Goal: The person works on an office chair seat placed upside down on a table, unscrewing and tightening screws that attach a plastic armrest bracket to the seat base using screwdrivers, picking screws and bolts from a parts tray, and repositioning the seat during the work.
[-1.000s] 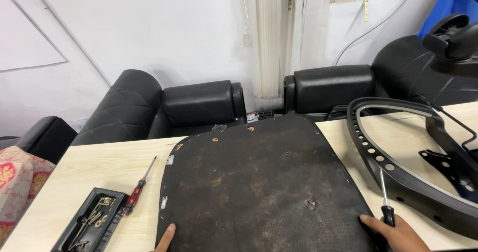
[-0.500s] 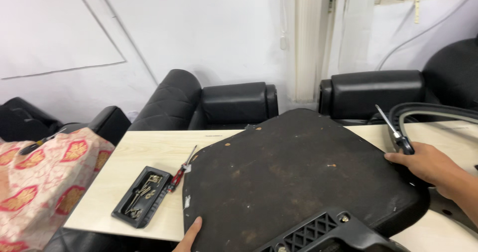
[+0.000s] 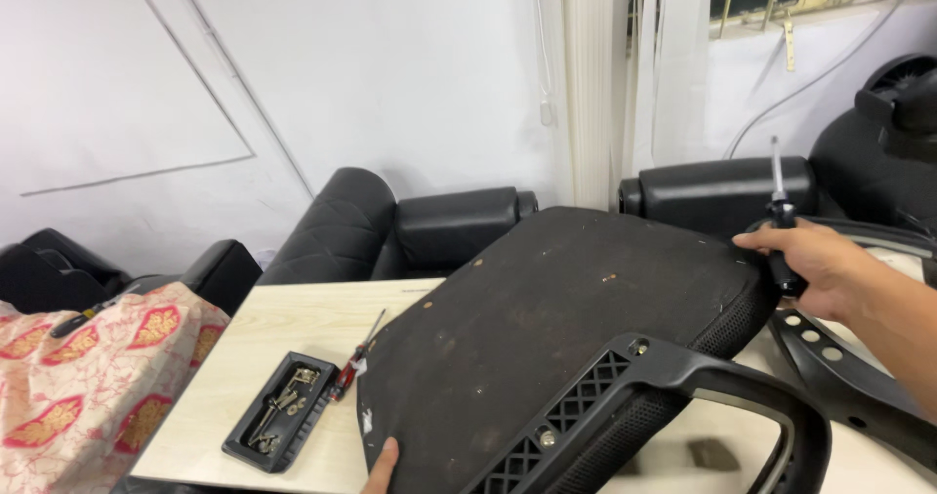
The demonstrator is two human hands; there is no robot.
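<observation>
A light wooden table (image 3: 293,328) stands in front of black armchairs (image 3: 410,230) at the white far wall, and most of its top is taken up by a large black chair seat (image 3: 576,328), turned underside up and tilted, its far right corner raised off the table. The tilt appears to be produced by the two hands gripping it at opposite ends, so that the flat underside is presented to the viewer. A black plastic armrest bracket (image 3: 673,387) with a lattice face is fixed along the near right edge of the seat, and a curved black frame with holes (image 3: 830,357) lies on the table to the right, partly under the seat. At the far left a patterned red and cream cloth (image 3: 88,377) is draped. The right hand (image 3: 815,269) is reached in from the right with the forearm extended, its fingers closed around the black handle of a screwdriver (image 3: 778,211) (shaft pointing up) while resting against the seat's far right corner. The left hand (image 3: 383,467) is seen only as fingertips pressed on the seat's near left edge; whether it is clasped underneath cannot be told. Left of the seat lie a small black tray of screws (image 3: 278,411) and, just beside it, a red-handled screwdriver (image 3: 353,362).
</observation>
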